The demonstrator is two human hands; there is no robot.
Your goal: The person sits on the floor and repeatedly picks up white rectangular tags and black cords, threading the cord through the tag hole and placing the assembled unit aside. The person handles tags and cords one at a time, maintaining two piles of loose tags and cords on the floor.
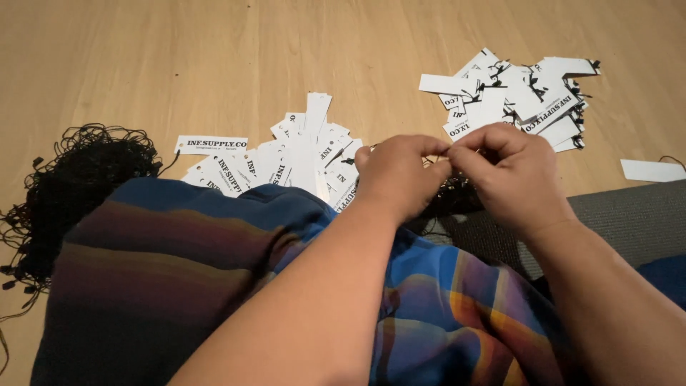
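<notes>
My left hand (394, 171) and my right hand (509, 177) meet fingertip to fingertip above my lap, pinching something small and thin between them; a tuft of black string (451, 191) hangs below the fingers. Whether a paper tag is also held is hidden by the fingers. A loose pile of white printed paper tags (300, 157) without strings lies on the wooden floor just left of my left hand. A second heap of white tags with black strings attached (518, 96) lies beyond my right hand.
A big tangle of black strings (78, 179) sits at the left on the wooden floor (214, 57). One single tag (652, 170) lies at the right edge. My legs in blue, orange and purple plaid cloth (214, 271) fill the foreground, beside a grey mat (629, 214).
</notes>
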